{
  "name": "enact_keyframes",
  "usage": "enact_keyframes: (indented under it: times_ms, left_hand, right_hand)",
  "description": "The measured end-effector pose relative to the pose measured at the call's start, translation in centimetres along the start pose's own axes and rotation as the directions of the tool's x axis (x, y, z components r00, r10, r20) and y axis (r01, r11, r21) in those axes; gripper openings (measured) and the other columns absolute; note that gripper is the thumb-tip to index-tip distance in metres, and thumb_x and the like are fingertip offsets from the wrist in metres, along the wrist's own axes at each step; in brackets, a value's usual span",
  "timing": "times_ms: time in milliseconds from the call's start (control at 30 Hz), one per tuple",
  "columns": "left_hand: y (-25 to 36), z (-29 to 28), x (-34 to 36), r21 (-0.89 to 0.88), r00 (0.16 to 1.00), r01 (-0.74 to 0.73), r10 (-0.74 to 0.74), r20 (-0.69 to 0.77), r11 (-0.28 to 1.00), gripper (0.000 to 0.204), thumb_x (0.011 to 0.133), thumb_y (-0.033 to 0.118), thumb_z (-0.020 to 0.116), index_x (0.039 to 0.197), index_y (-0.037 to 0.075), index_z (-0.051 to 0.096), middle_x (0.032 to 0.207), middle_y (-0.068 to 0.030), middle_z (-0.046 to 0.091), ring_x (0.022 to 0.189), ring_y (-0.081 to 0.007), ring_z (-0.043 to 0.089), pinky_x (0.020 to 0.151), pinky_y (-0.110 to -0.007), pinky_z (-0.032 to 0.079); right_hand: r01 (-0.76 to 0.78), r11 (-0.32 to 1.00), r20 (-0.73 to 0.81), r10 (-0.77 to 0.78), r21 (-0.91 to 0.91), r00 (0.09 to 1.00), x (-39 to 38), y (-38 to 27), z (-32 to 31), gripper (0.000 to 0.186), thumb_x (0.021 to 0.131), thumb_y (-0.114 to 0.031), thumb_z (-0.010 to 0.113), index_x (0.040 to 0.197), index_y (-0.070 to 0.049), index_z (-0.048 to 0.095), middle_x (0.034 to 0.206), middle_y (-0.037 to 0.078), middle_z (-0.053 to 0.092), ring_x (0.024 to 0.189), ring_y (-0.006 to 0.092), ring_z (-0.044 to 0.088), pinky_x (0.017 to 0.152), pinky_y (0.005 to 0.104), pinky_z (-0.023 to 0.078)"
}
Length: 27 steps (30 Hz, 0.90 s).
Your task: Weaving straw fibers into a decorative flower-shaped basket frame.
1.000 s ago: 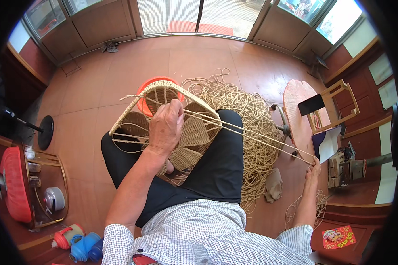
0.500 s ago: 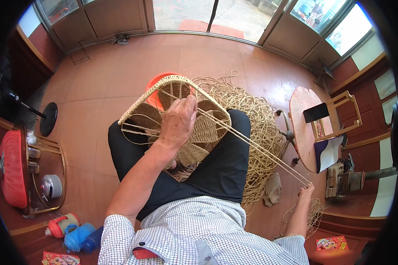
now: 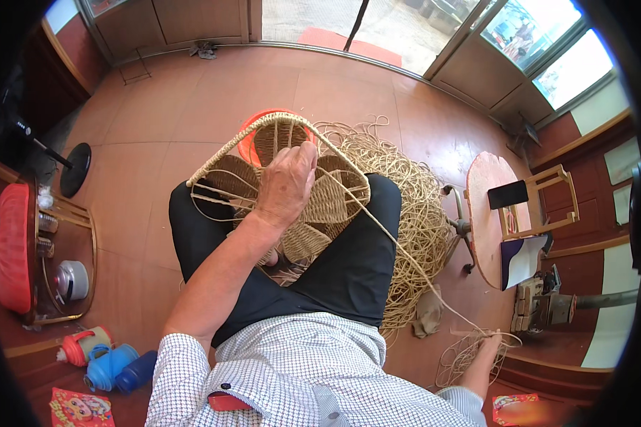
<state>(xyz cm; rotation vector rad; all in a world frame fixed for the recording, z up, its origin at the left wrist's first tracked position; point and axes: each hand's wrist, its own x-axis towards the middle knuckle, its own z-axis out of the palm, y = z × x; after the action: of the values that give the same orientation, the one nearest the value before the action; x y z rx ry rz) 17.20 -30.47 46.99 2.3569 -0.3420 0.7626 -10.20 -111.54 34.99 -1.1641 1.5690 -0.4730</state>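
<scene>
A rope-wrapped frame (image 3: 224,152) rests across my thighs, with woven petal-shaped panels (image 3: 325,201) inside it and bare strands stretched between panels and rim. My left hand (image 3: 288,183) is closed over the frame's middle, gripping the rope; its fingertips are hidden behind the hand. From there a tan rope strand (image 3: 399,245) runs over the frame's right edge and sags toward my right hand (image 3: 489,343). That hand, out at the lower right, is closed on the rope, with loose loops (image 3: 454,361) hanging around it.
A large heap of tan rope (image 3: 424,213) lies right of my knees. Behind the frame stands an orange-red tub (image 3: 248,146). A round-topped table (image 3: 481,220) and wooden stool (image 3: 567,196) are at the right. Blue flasks (image 3: 112,364) and a low rack (image 3: 92,285) stand left.
My right hand has moved down and slightly left. Two taut parallel strands have become one slacker, curving strand. My left hand keeps its hold at the frame.
</scene>
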Motion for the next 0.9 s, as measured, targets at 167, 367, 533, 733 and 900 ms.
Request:
enact_keyframes:
  times_ms: [167, 367, 533, 733, 900]
  left_hand:
    - [0.5, 0.6, 0.6, 0.133, 0.999, -0.022, 0.016, 0.046, 0.991, 0.028, 0.092, 0.001, 0.075, 0.107, 0.006, 0.051, 0.089, -0.0118, 0.066, 0.09, -0.0346, 0.071, 0.079, -0.049, 0.057]
    - [1.2, 1.5, 1.2, 0.207, 0.99, 0.063, -0.088, 0.111, 0.976, 0.032, 0.092, 0.001, 0.072, 0.113, 0.006, 0.048, 0.097, -0.0155, 0.068, 0.093, -0.038, 0.073, 0.081, -0.052, 0.058]
    - [1.4, 1.4, 1.3, 0.02, 0.983, 0.177, -0.178, 0.052, 0.984, 0.028, 0.098, 0.003, 0.069, 0.117, 0.007, 0.049, 0.102, -0.0167, 0.068, 0.094, -0.0437, 0.073, 0.081, -0.056, 0.057]
    - [1.4, 1.3, 0.2, -0.225, 0.942, 0.324, -0.334, -0.009, 0.919, 0.012, 0.105, 0.003, 0.065, 0.111, 0.005, 0.054, 0.097, -0.0151, 0.063, 0.086, -0.0354, 0.071, 0.077, -0.049, 0.056]
    - [0.5, -0.9, -0.9, -0.788, 0.767, 0.524, -0.58, 0.272, 0.323, 0.012, 0.111, 0.009, 0.067, 0.114, 0.011, 0.056, 0.089, 0.0007, 0.061, 0.059, 0.0004, 0.042, 0.05, -0.017, 0.034]
  right_hand:
    - [-0.114, 0.984, 0.135, 0.095, 0.137, 0.986, 4.2, 5.0, -1.4, 0.029, 0.107, -0.044, 0.07, 0.104, -0.017, 0.063, 0.083, 0.0, 0.066, 0.061, 0.0135, 0.058, 0.055, 0.0302, 0.05]
    - [0.362, 0.856, 0.428, -0.189, -0.37, 0.884, 0.8, 6.5, 10.5, 0.057, 0.102, -0.026, 0.076, 0.154, -0.008, 0.06, 0.139, 0.014, 0.07, 0.119, 0.0249, 0.069, 0.11, 0.0373, 0.051]
    - [0.956, 0.111, 0.558, -0.792, -0.27, 0.249, -17.3, 3.5, 21.3, 0.055, 0.096, -0.016, 0.081, 0.146, -0.001, 0.065, 0.124, 0.012, 0.07, 0.11, 0.0227, 0.066, 0.1, 0.0399, 0.055]
    - [0.968, 0.047, 0.587, -0.802, 0.245, -0.11, -43.4, 1.7, 28.3, 0.036, 0.097, -0.007, 0.079, 0.132, -0.005, 0.076, 0.119, 0.012, 0.073, 0.106, 0.0239, 0.07, 0.094, 0.0369, 0.058]
    - [0.821, 0.099, 0.595, -0.738, 0.563, -0.319, -56.0, 5.7, 33.6, 0.029, 0.095, -0.007, 0.081, 0.123, -0.007, 0.078, 0.112, 0.014, 0.074, 0.104, 0.0309, 0.073, 0.093, 0.0416, 0.058]
